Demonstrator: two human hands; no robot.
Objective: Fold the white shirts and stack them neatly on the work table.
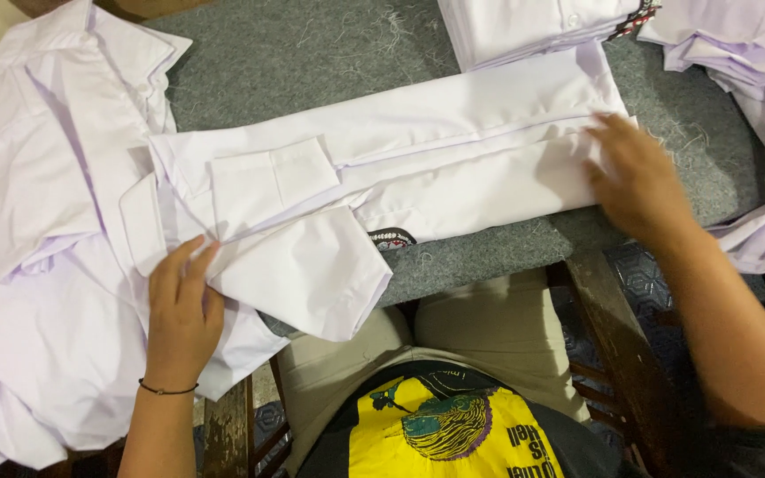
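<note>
A white short-sleeved shirt [453,150] lies folded lengthwise across the grey felt-covered table [312,53]. My left hand [183,305] rests flat on its sleeve and collar end at the left, fingers together. At the right end my right hand [635,173] presses flat on the shirt's hem, fingers spread slightly. Neither hand grips the cloth. A small dark patch [391,239] shows on the shirt's near edge.
A loose heap of white shirts [37,265] covers the table's left side. A stack of folded white shirts [533,26] sits at the back. More crumpled white cloth [754,106] lies at the right. Wooden table rails [613,336] flank my lap.
</note>
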